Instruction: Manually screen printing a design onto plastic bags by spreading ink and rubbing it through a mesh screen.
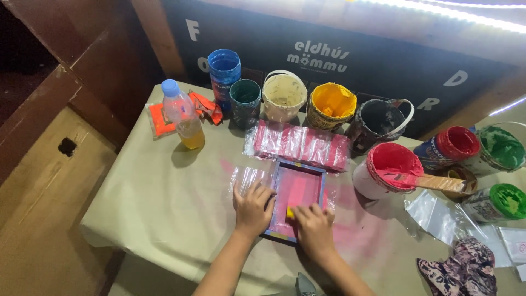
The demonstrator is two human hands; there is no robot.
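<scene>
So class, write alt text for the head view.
A left hand steadies a small pink-stained framed screen on a paper-covered table; the right hand presses a yellow tool onto it. Open paint tubs stand behind.

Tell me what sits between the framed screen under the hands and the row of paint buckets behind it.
In the head view, a stack of pink-printed clear plastic bags lies between the framed screen and the row of paint buckets.

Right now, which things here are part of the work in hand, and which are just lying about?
In use:
left hand, flat on the frame's edge
right hand, pressing a small yellow piece
pink screen frame

Lying about:
plastic bottle
yellow paint tub
red paint tub with spatula
green-lidded jar
patterned cloth
</scene>
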